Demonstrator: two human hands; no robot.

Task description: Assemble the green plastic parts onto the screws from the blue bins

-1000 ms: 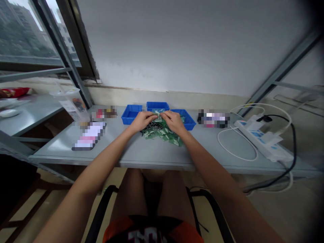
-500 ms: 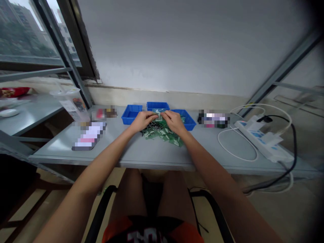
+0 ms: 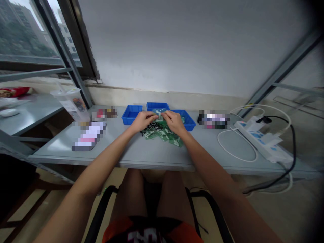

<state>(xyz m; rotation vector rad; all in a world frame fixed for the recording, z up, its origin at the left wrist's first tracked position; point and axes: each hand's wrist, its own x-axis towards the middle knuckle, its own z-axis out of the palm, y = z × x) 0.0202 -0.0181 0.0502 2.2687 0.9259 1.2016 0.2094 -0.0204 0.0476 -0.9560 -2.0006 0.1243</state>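
Note:
Between my two hands is a small clear greenish plastic bag (image 3: 159, 115), pinched from both sides. My left hand (image 3: 143, 120) has its thumb and fingers closed on the bag's left edge. On the right edge, my right hand (image 3: 173, 121) grips it the same way. What lies inside the bag is too small to make out. Below the hands spreads a pile of green plastic bags (image 3: 162, 134), with a heap of small black and silver pieces (image 3: 154, 127) at its left.
Blue trays stand behind the hands: a left tray (image 3: 131, 114), a middle tray (image 3: 157, 105) and a right tray (image 3: 189, 124) holding green bags. A drink cup (image 3: 76, 106) and a phone (image 3: 89, 135) are left. A power strip (image 3: 263, 143) with cables lies right.
Almost nothing differs. Both hands keep their pinch on the small bag, which shows slightly more upright between the fingers.

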